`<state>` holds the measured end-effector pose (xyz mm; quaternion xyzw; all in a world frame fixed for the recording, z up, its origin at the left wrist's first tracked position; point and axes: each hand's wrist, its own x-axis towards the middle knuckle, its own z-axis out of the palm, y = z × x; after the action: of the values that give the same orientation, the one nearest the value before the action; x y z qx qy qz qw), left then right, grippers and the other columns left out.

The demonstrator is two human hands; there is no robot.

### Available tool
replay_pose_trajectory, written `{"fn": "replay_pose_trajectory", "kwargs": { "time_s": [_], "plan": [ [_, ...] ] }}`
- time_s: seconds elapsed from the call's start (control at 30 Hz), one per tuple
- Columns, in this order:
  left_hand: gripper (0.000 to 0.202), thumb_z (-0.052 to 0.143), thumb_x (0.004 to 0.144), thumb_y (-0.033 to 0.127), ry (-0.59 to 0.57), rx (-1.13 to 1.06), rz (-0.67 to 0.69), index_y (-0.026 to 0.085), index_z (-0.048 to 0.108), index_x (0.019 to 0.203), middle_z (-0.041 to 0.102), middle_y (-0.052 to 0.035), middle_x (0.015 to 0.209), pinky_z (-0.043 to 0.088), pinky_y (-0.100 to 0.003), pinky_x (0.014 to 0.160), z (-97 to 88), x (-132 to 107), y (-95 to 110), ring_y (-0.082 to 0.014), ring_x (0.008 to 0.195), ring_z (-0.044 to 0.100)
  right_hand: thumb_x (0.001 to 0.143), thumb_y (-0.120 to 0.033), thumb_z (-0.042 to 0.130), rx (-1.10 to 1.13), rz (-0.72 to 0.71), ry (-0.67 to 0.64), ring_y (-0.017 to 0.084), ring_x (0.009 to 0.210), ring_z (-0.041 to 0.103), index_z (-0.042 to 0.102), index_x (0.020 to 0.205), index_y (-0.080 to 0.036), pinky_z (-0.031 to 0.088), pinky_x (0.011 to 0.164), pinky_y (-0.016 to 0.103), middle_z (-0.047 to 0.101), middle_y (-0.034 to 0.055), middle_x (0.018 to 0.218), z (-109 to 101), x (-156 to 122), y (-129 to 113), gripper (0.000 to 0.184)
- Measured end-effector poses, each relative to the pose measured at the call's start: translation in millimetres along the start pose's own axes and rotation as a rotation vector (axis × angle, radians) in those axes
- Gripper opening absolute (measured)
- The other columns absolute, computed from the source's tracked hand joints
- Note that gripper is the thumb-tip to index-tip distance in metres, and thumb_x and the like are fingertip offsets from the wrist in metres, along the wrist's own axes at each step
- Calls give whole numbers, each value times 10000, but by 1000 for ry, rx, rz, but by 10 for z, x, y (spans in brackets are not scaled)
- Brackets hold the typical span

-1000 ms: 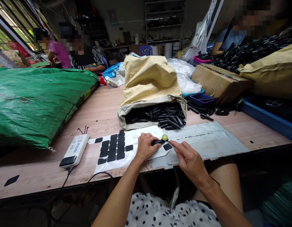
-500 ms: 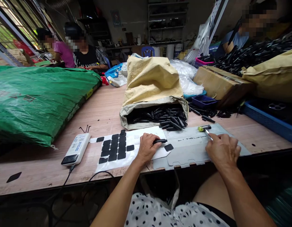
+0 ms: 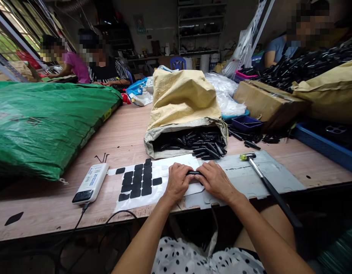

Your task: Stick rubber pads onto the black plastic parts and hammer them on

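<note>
Both hands meet over the white sheet [image 3: 159, 166] and grip the two ends of a black pen-shaped piece [image 3: 194, 172]. My left hand [image 3: 177, 180] has its fingers closed round the left end. Fingers of my right hand [image 3: 217, 182] pinch the right end, and only the middle of the piece shows. A hammer [image 3: 274, 190] lies to the right, its head on the grey board [image 3: 235, 177] and its black handle reaching past the table edge. Rounded black patches [image 3: 137, 179] cover the sheet left of my hands.
A tan sack [image 3: 184, 99] spills several black pen-shaped pieces [image 3: 211, 148] just beyond my hands. At left are a white power bank [image 3: 91, 182] with a cable and a big green sack [image 3: 47, 125]. A blue tray [image 3: 324, 146] sits at right. Other people sit across the table.
My right hand has let go of the hammer, leaving it on the board, and moved left to the black piece. The loose black patch beside the piece is no longer visible.
</note>
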<state>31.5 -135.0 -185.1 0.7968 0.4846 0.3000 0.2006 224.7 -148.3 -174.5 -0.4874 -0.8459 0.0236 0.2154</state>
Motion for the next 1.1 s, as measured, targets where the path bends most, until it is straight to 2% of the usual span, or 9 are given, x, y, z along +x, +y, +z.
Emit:
{"fn": "replay_pose_trajectory", "kwargs": {
  "time_s": [0.27, 0.4, 0.53, 0.7, 0.87, 1.1],
  "plan": [
    [154, 620, 844, 149, 136, 64, -47, 247, 694, 936, 722, -9, 885, 305, -467, 1014, -6, -39, 15, -268, 1053, 495, 994, -253, 519, 15, 57, 63, 231, 886, 476, 597, 845, -197, 324, 772, 360, 626, 66, 877, 123, 58, -118, 177],
    [168, 618, 845, 159, 88, 84, -51, 264, 693, 951, 725, -10, 916, 286, -492, 1038, -18, -32, 50, -284, 1081, 492, 985, -342, 575, 137, 62, 16, 216, 880, 502, 634, 903, -210, 348, 783, 348, 654, 44, 883, 48, 10, -16, 166],
    [140, 629, 861, 193, 72, 70, -73, 271, 691, 959, 726, -9, 938, 290, -496, 1037, -22, -18, 51, -284, 1077, 494, 962, -408, 621, 161, 73, 31, 214, 880, 511, 650, 942, -214, 361, 786, 344, 670, 44, 900, 26, -43, 83, 197],
    [134, 645, 855, 180, 86, 49, -68, 258, 703, 948, 727, -7, 913, 292, -490, 1039, -4, -19, 20, -271, 1062, 494, 1010, -339, 533, 89, 52, 22, 207, 850, 490, 592, 842, -201, 339, 767, 338, 639, 47, 855, 104, -29, 50, 225],
    [153, 656, 838, 170, 84, 19, -64, 249, 735, 942, 725, -19, 873, 304, -483, 1045, 8, -9, -2, -273, 1077, 511, 1020, -284, 493, 126, 42, 5, 202, 843, 481, 551, 809, -198, 332, 763, 333, 619, 48, 843, 154, -5, 34, 235],
    [141, 695, 825, 177, 82, -54, -109, 251, 740, 937, 726, -15, 895, 312, -475, 1043, -17, 2, 2, -272, 1097, 501, 978, -308, 562, 279, 101, 15, 188, 830, 482, 521, 803, -204, 353, 773, 326, 589, 22, 819, 115, -3, 45, 208]
  ]
}}
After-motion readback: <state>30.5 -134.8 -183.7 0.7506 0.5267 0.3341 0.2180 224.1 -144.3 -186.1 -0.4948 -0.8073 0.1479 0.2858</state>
